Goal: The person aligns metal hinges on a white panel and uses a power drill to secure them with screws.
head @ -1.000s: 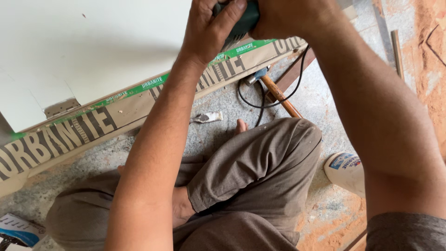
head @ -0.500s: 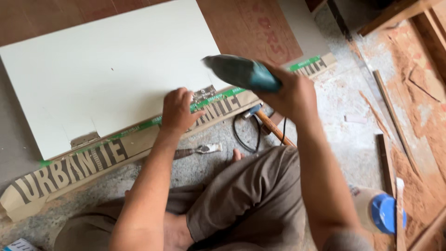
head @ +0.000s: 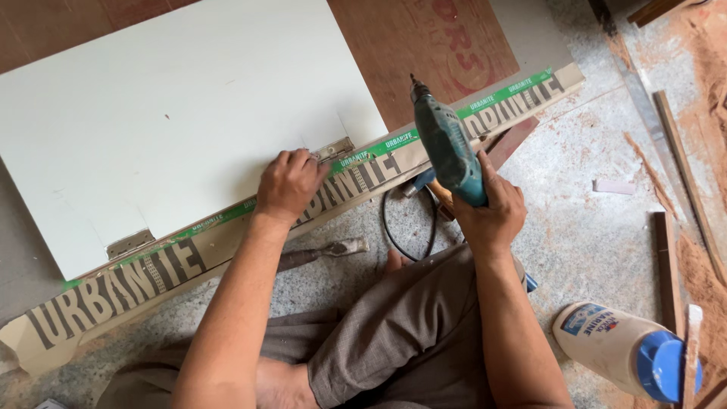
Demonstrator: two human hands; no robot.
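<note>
A white board [head: 174, 121] lies flat on the floor with a cardboard strip [head: 151, 280] with a green band along its near edge. My left hand [head: 289, 184] rests on that edge, fingertips touching a metal hinge [head: 335, 149]. A second hinge [head: 130, 243] sits further left on the same edge. My right hand [head: 488, 212] grips a teal electric drill [head: 447, 144], its bit pointing up and away, held above the strip to the right of the hinge. The drill's black cord [head: 401, 227] loops on the floor between my hands.
A chisel [head: 322, 252] lies on the speckled floor by my knee. A white bottle with a blue cap [head: 625, 350] lies at the lower right. Wooden strips [head: 674, 167] and sawdust line the right side. A brown plywood sheet [head: 424, 45] lies behind the board.
The view has drawn back from a close look at both hands on the drill. My left hand has moved to the hinge; my right hand has lowered the drill to the right of it.
</note>
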